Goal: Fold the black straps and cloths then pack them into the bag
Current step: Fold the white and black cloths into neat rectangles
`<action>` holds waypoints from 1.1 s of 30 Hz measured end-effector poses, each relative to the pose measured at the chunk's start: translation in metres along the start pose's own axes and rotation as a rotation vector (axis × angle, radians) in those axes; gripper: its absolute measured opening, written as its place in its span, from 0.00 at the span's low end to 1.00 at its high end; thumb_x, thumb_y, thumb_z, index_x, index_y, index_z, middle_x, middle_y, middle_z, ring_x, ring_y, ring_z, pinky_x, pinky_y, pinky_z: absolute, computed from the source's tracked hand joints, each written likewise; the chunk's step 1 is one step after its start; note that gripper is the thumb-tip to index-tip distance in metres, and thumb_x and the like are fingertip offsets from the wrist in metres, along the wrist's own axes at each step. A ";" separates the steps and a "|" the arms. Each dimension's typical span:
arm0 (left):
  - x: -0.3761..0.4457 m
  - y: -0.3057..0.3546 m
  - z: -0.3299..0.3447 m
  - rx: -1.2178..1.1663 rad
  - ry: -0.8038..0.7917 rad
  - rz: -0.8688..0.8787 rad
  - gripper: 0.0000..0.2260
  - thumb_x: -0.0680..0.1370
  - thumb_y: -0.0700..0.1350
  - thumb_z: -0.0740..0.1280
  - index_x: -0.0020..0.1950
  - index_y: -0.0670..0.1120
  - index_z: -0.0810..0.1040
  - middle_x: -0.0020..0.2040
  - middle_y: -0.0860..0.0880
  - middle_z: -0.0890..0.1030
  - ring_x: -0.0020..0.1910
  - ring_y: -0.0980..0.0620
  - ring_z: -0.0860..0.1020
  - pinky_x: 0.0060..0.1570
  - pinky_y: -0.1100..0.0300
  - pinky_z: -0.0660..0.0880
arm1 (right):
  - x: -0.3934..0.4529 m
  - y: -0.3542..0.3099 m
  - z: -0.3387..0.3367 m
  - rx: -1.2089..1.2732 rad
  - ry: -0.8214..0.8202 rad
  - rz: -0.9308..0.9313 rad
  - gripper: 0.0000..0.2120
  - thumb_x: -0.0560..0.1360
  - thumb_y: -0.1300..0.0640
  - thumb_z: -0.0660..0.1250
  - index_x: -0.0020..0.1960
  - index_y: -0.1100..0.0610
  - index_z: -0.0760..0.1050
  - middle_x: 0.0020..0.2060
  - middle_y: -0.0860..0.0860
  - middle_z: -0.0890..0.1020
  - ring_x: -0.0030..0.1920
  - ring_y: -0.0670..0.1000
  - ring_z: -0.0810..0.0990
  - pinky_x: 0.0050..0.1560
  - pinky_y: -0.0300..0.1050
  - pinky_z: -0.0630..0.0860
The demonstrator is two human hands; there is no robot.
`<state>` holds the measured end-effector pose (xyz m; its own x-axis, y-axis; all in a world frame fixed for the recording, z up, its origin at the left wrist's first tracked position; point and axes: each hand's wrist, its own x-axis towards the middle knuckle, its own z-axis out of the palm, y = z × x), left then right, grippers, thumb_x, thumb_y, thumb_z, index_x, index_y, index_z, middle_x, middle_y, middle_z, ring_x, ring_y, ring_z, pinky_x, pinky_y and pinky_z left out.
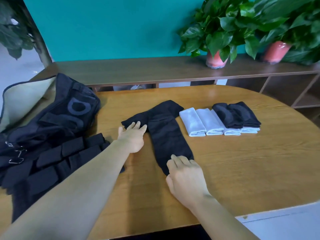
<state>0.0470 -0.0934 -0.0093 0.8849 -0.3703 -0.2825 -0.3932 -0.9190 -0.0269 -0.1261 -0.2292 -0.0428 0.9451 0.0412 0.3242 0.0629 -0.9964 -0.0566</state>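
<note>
On table (242,161): left hand (132,138) flat on black cloth (164,132); right hand (186,175) fingers pinching its end.

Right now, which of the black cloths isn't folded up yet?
The long black cloth under both hands, bent in an L mid-table. The two black cloths at the right are folded, lying on the white towels.

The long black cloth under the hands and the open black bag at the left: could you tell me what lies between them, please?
In the head view, only bare wooden table lies between the long black cloth and the open black bag.
</note>
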 end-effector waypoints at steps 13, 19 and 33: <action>-0.091 0.037 0.028 -0.148 0.199 0.207 0.24 0.84 0.39 0.51 0.79 0.44 0.50 0.80 0.44 0.44 0.79 0.50 0.43 0.76 0.54 0.44 | -0.059 -0.009 -0.045 0.181 0.060 0.104 0.12 0.70 0.44 0.60 0.38 0.51 0.77 0.31 0.45 0.78 0.34 0.47 0.76 0.32 0.41 0.72; -0.131 0.077 0.052 -0.210 0.292 0.233 0.24 0.85 0.51 0.45 0.80 0.45 0.46 0.80 0.48 0.46 0.78 0.53 0.43 0.75 0.56 0.39 | -0.040 0.020 -0.025 -0.016 -0.235 0.058 0.28 0.82 0.48 0.48 0.78 0.61 0.51 0.77 0.55 0.53 0.78 0.53 0.50 0.76 0.51 0.50; -0.156 0.077 0.082 -0.070 0.202 0.194 0.43 0.67 0.65 0.20 0.78 0.45 0.35 0.79 0.48 0.37 0.77 0.52 0.35 0.75 0.51 0.33 | -0.062 0.032 -0.020 0.054 -0.451 0.101 0.44 0.66 0.31 0.22 0.76 0.54 0.31 0.76 0.49 0.33 0.75 0.47 0.30 0.75 0.49 0.33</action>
<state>-0.1417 -0.0949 -0.0456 0.8295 -0.5530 -0.0786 -0.5479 -0.8329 0.0775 -0.1889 -0.2653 -0.0456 0.9916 -0.0160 -0.1280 -0.0315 -0.9923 -0.1199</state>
